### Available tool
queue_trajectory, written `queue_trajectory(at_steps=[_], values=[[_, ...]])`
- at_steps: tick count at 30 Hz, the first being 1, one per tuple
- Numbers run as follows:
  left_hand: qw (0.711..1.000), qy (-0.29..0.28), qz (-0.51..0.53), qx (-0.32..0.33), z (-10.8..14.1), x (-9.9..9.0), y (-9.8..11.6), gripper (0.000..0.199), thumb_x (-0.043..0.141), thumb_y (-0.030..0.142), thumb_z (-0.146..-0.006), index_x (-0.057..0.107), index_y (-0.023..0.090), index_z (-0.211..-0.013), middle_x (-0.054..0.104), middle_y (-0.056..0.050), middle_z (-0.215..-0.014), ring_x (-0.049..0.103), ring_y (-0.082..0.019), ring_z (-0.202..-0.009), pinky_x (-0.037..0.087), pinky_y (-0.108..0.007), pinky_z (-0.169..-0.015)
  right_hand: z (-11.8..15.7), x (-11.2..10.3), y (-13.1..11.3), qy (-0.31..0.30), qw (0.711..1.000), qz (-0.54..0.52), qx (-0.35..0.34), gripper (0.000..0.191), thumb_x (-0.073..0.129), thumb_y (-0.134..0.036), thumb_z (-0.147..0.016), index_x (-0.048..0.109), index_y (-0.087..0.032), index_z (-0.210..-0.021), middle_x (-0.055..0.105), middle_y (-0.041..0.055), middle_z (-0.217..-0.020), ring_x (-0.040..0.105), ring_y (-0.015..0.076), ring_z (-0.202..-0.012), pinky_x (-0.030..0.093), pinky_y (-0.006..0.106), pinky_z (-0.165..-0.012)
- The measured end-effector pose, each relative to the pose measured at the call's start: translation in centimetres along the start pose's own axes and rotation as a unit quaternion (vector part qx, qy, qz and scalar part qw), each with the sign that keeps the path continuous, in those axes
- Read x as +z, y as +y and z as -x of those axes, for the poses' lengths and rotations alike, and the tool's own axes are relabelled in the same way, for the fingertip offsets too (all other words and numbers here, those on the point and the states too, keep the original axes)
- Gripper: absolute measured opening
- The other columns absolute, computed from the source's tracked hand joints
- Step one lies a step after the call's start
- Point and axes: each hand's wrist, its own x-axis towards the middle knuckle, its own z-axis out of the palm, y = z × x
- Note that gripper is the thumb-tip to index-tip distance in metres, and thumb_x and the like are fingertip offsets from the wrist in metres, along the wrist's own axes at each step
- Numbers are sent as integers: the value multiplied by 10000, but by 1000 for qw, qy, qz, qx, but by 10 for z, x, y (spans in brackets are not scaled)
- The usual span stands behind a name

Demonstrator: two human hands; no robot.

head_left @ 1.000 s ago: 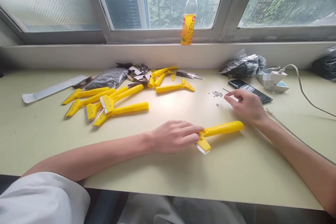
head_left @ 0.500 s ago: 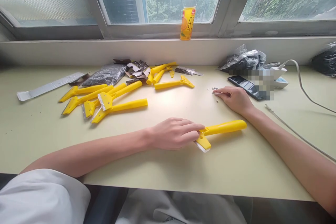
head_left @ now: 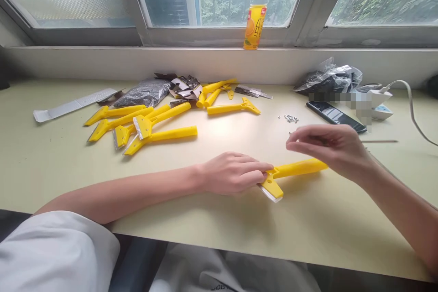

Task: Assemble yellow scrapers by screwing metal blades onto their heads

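Observation:
My left hand (head_left: 236,173) is closed on the head of a yellow scraper (head_left: 301,168), which lies with its handle pointing right and its blade edge toward me. My right hand (head_left: 331,146) hovers above the handle's end, thumb and fingers pinched together. A thin metal rod (head_left: 381,141) sticks out behind that hand, seemingly held in it; its other end is hidden by the fingers. A tiny shiny bit shows near the fingertips, too small to name. Beyond the right hand lies a pile of small screws (head_left: 290,118).
Several yellow scrapers (head_left: 174,133) lie at the left. More yellow handles (head_left: 232,108) lie farther back, beside blade packets (head_left: 253,91) and a bag (head_left: 145,93). At the right are a phone (head_left: 337,117), a charger with a cable (head_left: 379,96) and a dark bag (head_left: 330,78). A drink bottle (head_left: 256,18) stands on the sill.
My right hand has lifted from the small screws and come back toward me, over the scraper's handle. The left hand keeps its hold on the scraper. The view has shifted slightly.

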Motion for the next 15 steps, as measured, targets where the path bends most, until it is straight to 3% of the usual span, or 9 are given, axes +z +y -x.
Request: queue_trajectory(at_steps=[2,4,11,15], values=[[1000,2,9,-13,1,1,-1,196,473,214,-1007,623,163,-892,751,-59,-1170,731,-136,-920,584,-253,-765,12,8,-21,-129,990,-46,-26,225,753,-465,-825,754,-241,-814,445,-18,-595,333,112,-543,278,283,-490],[999,-7,23,-25,3,3,-2,185,477,211,-1003,619,168,-893,756,-57,-1150,730,-125,-899,573,-246,-735,17,15,-29,-189,979,-70,-25,199,730,-434,-856,757,-238,-833,391,-24,-597,300,107,-545,244,280,-486],[996,-18,61,-67,5,6,-3,149,500,178,-968,608,181,-865,762,-56,-1133,739,-123,-879,549,-227,-675,14,23,-25,-231,967,-101,-23,210,694,-421,-890,761,-222,-876,395,-22,-619,284,99,-549,237,266,-477],[993,-34,81,-80,6,7,-3,90,543,161,-930,615,188,-883,759,-58,-1139,744,-137,-917,561,-227,-724,16,21,-30,-255,964,-73,-32,169,682,-386,-904,759,-235,-905,422,-27,-619,317,99,-551,259,257,-478]])
